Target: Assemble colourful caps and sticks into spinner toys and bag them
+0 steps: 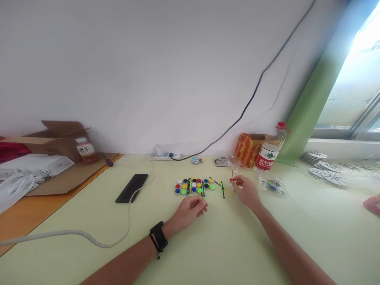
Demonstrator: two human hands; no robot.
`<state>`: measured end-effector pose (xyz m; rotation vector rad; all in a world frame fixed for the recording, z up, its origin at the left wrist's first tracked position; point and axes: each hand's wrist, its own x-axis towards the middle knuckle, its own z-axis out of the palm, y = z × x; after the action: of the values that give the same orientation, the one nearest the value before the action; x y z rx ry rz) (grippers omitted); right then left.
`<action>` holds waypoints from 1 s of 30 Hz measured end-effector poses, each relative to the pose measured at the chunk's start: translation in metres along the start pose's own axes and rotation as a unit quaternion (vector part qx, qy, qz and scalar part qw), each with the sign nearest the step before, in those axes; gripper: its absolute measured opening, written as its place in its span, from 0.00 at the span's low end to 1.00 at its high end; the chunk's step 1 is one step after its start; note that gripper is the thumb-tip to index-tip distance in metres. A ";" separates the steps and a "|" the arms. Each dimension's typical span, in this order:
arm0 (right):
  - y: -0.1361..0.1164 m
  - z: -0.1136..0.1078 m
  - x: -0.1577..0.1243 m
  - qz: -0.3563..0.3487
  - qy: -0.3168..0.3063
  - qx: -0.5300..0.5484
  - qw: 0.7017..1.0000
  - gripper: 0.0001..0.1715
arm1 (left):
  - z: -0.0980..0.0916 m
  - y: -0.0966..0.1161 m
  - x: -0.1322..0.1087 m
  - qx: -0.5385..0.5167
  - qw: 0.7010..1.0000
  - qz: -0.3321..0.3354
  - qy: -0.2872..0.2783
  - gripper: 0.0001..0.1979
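My right hand (244, 190) pinches a thin red plastic pointer (232, 174), which looks like a clock hand, upright at the fingertips. Left of it, a green pointer (220, 188) and a black pointer (223, 191) lie on the table. My left hand (191, 209) is closed, thumb against curled fingers, just in front of several small round caps (184, 192) in white, red, yellow, blue, black and green. Whether it holds anything is hidden. More coloured pointers (190, 185) lie across the rows of caps.
A black phone (132, 188) and white cable (129, 213) lie on the left. At the back are a power strip (164, 156), a water bottle (268, 152) and a striped bag (246, 150). A bag of parts (273, 185) and stacked discs (328, 174) are on the right.
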<state>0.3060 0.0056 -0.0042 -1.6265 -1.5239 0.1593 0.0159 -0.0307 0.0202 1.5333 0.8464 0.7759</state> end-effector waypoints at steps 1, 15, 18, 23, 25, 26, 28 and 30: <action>0.001 0.003 -0.002 -0.006 -0.013 -0.035 0.999 0.13 | 0.000 0.000 0.000 -0.001 1.000 -0.001 -0.001 0.21; 0.005 0.006 -0.006 -0.002 -0.090 -0.137 0.986 0.05 | 0.002 0.001 -0.001 -0.009 1.000 -0.008 -0.003 0.21; 0.004 0.005 -0.006 0.009 -0.091 -0.122 0.988 0.06 | 0.002 0.002 -0.001 -0.005 1.000 -0.005 -0.006 0.21; 0.006 0.005 -0.006 0.002 -0.105 -0.127 0.986 0.09 | 0.001 0.000 0.000 0.001 1.000 -0.005 -0.010 0.22; 0.007 0.004 -0.006 -0.003 -0.103 -0.134 0.986 0.09 | 0.001 -0.001 0.000 0.001 1.000 -0.004 -0.010 0.22; 0.008 0.004 -0.006 -0.004 -0.100 -0.137 0.985 0.09 | 0.001 0.000 0.000 0.001 1.000 -0.005 -0.010 0.22; 0.009 0.002 -0.005 -0.001 -0.097 -0.142 0.985 0.09 | 0.002 0.000 0.000 0.000 1.000 -0.008 -0.007 0.22; 0.010 0.000 -0.003 0.005 -0.095 -0.146 0.985 0.10 | 0.002 0.000 -0.001 -0.001 1.000 -0.011 -0.005 0.22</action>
<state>0.3123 0.0040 -0.0120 -1.8928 -1.7483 0.1010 0.0174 -0.0322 0.0203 1.5227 0.8534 0.7536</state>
